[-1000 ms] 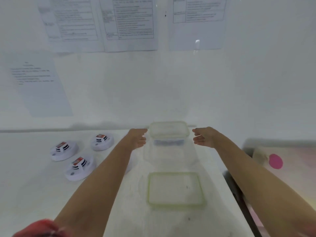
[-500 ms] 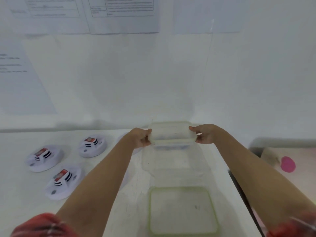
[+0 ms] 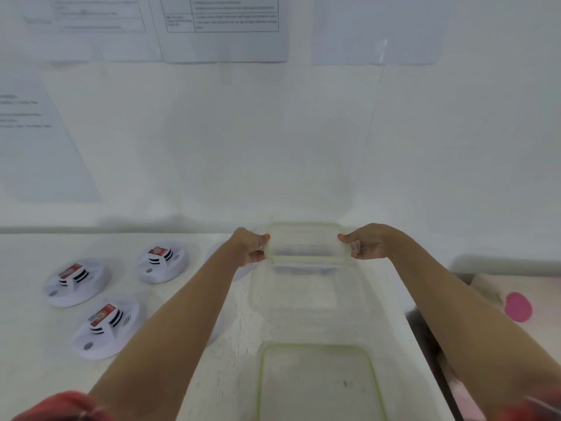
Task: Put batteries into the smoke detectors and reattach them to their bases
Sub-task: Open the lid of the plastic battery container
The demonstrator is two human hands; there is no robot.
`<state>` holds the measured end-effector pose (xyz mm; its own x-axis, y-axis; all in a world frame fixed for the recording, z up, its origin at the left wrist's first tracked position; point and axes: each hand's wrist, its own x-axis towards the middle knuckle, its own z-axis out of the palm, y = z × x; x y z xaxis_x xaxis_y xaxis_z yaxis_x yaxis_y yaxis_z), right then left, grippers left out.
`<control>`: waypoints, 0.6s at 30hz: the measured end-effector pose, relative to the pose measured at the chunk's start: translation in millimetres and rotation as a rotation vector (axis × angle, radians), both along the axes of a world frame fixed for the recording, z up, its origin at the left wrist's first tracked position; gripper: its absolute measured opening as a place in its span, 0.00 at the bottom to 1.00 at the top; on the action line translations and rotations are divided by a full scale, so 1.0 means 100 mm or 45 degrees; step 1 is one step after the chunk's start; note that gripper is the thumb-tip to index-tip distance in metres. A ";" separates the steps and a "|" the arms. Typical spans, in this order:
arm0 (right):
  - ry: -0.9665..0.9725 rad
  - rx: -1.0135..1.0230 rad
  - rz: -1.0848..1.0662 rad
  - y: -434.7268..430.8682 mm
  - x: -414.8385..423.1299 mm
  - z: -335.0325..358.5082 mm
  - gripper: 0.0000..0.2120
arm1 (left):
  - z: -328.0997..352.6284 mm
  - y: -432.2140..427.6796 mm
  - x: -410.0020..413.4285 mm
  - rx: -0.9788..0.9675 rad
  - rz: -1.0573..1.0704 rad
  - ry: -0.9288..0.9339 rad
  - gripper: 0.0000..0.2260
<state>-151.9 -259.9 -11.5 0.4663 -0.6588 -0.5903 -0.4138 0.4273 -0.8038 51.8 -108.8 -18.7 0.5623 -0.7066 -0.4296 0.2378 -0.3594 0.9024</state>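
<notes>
A small clear plastic container with a green-rimmed lid (image 3: 307, 240) sits at the back of the white table. My left hand (image 3: 250, 247) grips its left end and my right hand (image 3: 362, 243) grips its right end. Three white round smoke detectors lie on the left: one far left (image 3: 76, 282), one behind it (image 3: 162, 262), one nearer (image 3: 107, 326). Each carries a red label on top. A further white disc (image 3: 243, 270) shows partly behind my left forearm. No batteries are visible.
A second clear lid or tray with a green rim (image 3: 318, 381) lies near the table's front edge. A larger clear box (image 3: 306, 299) stands between it and the held container. A pink disc (image 3: 518, 306) rests on a surface past the table's right edge. Papers hang on the wall.
Both hands closed in from either side and took hold of the small container's ends. The view tilted downward and moved closer.
</notes>
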 end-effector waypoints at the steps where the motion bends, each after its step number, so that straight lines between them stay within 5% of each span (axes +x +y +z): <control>1: 0.037 -0.034 0.033 0.00 -0.02 0.03 0.07 | -0.01 0.00 -0.01 -0.012 0.015 -0.014 0.06; 5: 0.107 -0.103 0.178 0.01 -0.09 0.18 0.15 | -0.04 0.04 -0.01 -0.042 -0.010 -0.009 0.21; 9: 0.431 -0.491 0.317 0.02 -0.04 0.32 0.18 | 0.01 0.12 -0.06 0.147 -0.163 -0.126 0.18; 13: 0.296 -0.600 0.345 0.06 0.17 0.24 0.28 | 0.09 0.19 -0.12 0.224 -0.287 -0.026 0.08; 18: 0.200 -0.598 0.283 0.05 0.29 0.08 0.23 | 0.10 0.10 -0.12 0.061 -0.016 -0.038 0.22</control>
